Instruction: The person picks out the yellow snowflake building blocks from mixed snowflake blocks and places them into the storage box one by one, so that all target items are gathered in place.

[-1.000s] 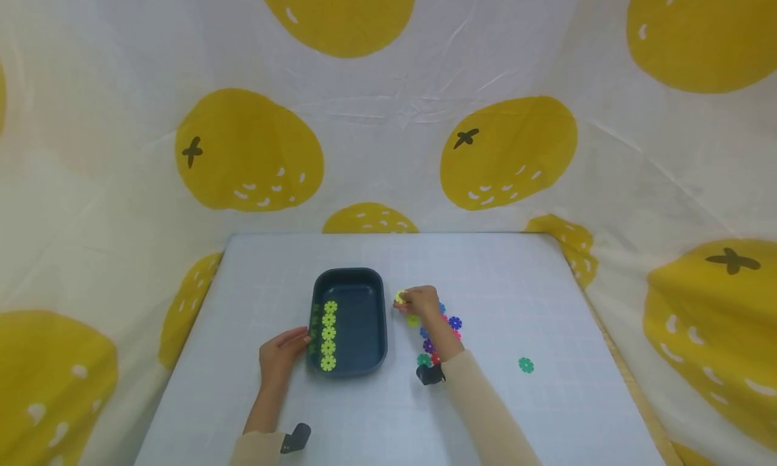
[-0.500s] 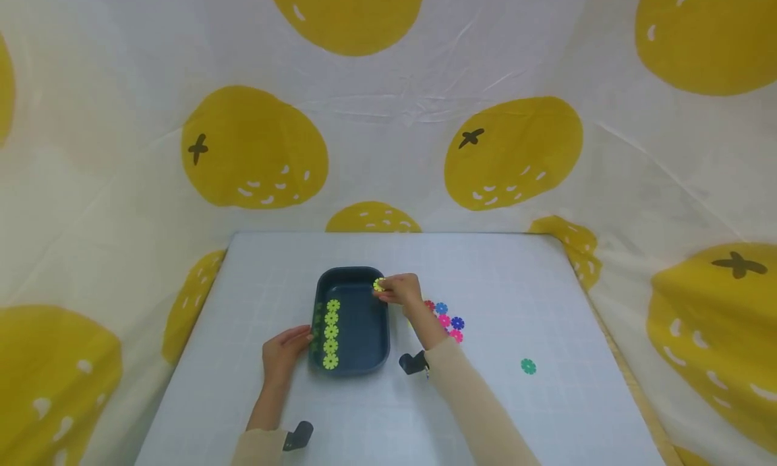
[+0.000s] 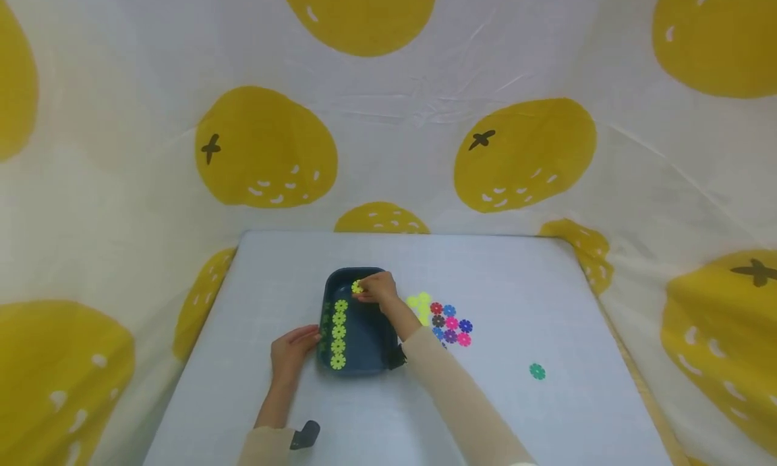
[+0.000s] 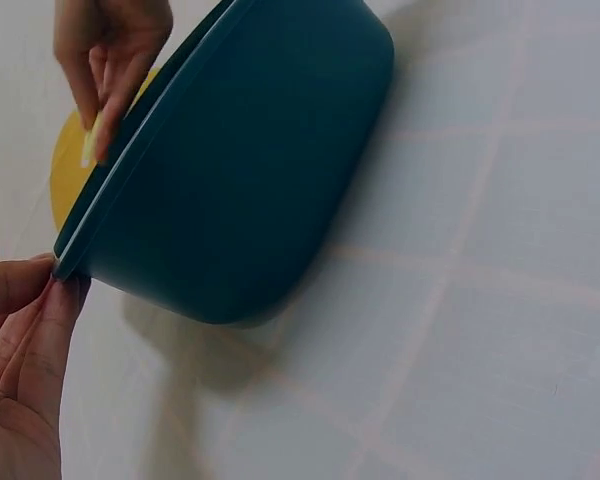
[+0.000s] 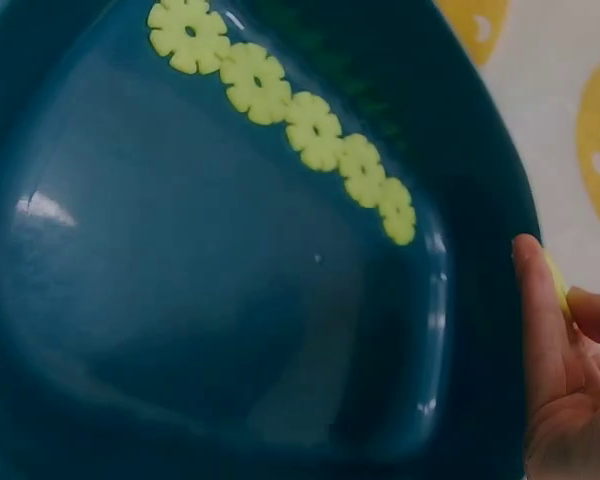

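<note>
A dark blue tray [image 3: 370,344] holds a column of several yellow-green flower discs [image 3: 338,332] along its left side. My left hand [image 3: 289,353] pinches the tray's left rim between thumb and fingers; the left wrist view shows this grip on the rim [image 4: 100,215]. Over the tray's far part, my right hand [image 3: 379,290] pinches one yellow-green disc [image 3: 357,286]. In the right wrist view that disc [image 5: 557,283] is edge-on between the thumb and fingers of the right hand [image 5: 570,380], with the row of discs [image 5: 314,131] lying on the tray floor.
Right of the tray lie more yellow-green discs [image 3: 423,305] and a cluster of red, blue, pink, purple and dark discs [image 3: 452,323]. A single green disc [image 3: 537,371] lies farther right. A curtain with yellow fruit shapes [image 3: 267,146] hangs behind the table [image 3: 485,398].
My right hand has carried the yellow-green disc leftward, from beside the loose discs to above the tray. The left hand keeps its grip on the rim. The head view has shifted slightly.
</note>
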### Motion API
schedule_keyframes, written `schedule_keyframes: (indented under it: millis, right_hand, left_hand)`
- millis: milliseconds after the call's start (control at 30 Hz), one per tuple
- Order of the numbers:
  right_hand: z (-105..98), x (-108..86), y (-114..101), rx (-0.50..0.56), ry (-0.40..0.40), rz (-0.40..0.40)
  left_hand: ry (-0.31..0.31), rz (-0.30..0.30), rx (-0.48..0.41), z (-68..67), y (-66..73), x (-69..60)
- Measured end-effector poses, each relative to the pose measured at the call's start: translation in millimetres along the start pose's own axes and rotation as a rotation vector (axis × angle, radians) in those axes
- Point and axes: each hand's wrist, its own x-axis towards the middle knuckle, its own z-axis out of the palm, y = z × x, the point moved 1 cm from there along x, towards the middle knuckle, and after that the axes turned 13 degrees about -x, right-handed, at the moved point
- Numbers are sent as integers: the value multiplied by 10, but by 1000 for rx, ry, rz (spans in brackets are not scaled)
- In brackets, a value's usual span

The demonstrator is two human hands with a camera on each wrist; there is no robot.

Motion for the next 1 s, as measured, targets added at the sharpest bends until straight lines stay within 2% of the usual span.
schedule_keyframes:
  millis: [233, 433, 667, 800, 867, 1000]
  right_hand:
    - [206, 122, 3, -120, 28, -7]
    - [286, 261, 53, -163, 73, 81]
    - [368, 389, 167, -111, 126, 175]
    - [411, 399, 205, -117, 146, 175]
    - [416, 372, 194, -214, 154, 133]
    - [440, 300, 121, -469, 177, -7]
  left_hand:
    - [3, -4, 24, 4, -3, 26]
    - [10, -22, 35, 5, -28, 31]
    - [25, -12, 66, 2, -44, 4]
    - [24, 0, 55, -3, -60, 19]
    - [25, 7, 63, 3, -64, 19]
    - [25, 27, 83, 7, -59, 19]
